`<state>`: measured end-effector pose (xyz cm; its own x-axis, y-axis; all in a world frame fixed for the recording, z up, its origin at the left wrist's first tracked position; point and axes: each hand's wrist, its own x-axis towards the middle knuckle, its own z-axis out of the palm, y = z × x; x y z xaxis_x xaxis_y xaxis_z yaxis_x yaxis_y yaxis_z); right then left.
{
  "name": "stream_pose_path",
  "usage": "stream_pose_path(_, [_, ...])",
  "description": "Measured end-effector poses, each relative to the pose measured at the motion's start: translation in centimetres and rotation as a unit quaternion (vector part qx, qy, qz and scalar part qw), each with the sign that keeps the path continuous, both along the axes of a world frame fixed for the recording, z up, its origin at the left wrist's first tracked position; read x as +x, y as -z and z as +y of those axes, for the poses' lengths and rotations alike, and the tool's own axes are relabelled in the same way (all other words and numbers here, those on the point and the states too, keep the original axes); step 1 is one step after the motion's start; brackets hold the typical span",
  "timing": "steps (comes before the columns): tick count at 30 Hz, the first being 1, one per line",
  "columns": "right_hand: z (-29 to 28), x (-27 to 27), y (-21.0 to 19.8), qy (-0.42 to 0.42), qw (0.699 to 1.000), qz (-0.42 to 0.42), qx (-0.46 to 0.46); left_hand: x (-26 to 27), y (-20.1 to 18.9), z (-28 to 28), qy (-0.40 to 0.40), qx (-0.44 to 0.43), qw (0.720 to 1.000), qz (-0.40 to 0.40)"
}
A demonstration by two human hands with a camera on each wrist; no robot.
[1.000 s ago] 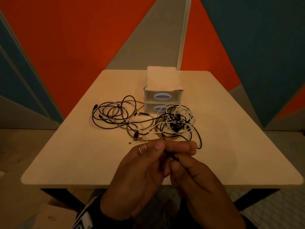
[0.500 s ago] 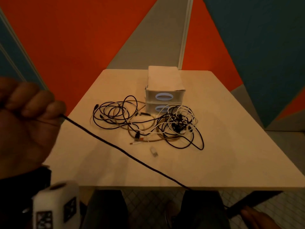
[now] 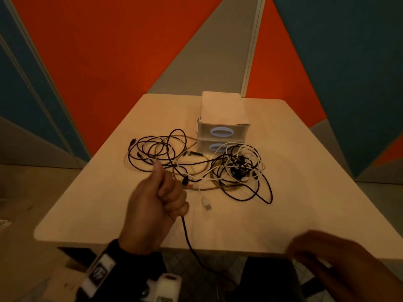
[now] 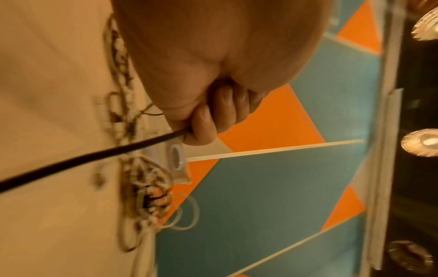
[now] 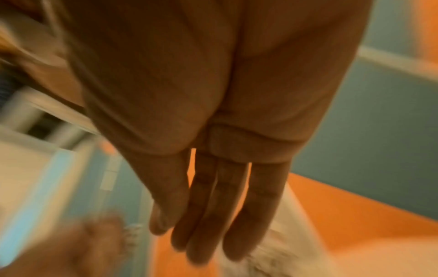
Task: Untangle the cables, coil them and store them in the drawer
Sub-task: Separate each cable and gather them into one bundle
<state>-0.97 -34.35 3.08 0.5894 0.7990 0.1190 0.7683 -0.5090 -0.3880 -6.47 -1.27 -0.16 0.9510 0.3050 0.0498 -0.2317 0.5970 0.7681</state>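
Note:
A tangle of black, white and tan cables (image 3: 220, 168) lies on the beige table (image 3: 305, 192) in front of a small two-drawer unit (image 3: 222, 132), both drawers closed. My left hand (image 3: 162, 199) is a fist gripping one black cable (image 3: 187, 236), which hangs from the fist over the table's near edge. The left wrist view shows the fingers (image 4: 203, 127) curled round that black cable (image 4: 94, 159). My right hand (image 3: 331, 258) is blurred at the near right edge; the right wrist view shows its fingers (image 5: 234, 206) straight and holding nothing.
A loose white USB plug (image 3: 206, 204) lies on the table just right of my left fist. Orange, blue and grey wall panels stand behind the table. A cardboard box (image 3: 72, 267) sits on the floor at lower left.
My left hand has swung from far left back over the table's middle, still gripping the black cable, which now hangs slack. My right hand has risen into view with open fingers.

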Motion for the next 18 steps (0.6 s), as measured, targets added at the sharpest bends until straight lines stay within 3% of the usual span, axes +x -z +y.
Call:
stream_pose_path(3, [5.6,2.1,-2.3,-0.098,0.994,-0.051,0.001,1.3,3.8,-0.7,0.011,0.033,0.997,0.069])
stream_pose_path(7, [13.1,4.8,-2.3,-0.173,0.973,-0.117,-0.101,1.8,5.0,-0.6,-0.010,0.025,0.996,0.090])
stream_pose_path(10, [17.9,7.4,-1.6,-0.210,0.940,-0.169,-0.211,2.0,5.2,0.0,-0.016,0.004,0.995,0.102])
stream_pose_path(13, [20.7,8.4,-0.5,-0.253,0.880,-0.232,-0.328,2.1,5.4,0.0,-0.021,0.030,0.993,0.112])
stream_pose_path(15, [21.5,8.6,0.4,-0.283,0.851,-0.262,-0.356,2.1,5.4,-0.2,-0.024,0.050,0.992,0.113])
stream_pose_path(18, [22.2,8.9,1.3,-0.309,0.833,-0.290,-0.355,2.2,5.5,-0.3,-0.026,0.066,0.991,0.110])
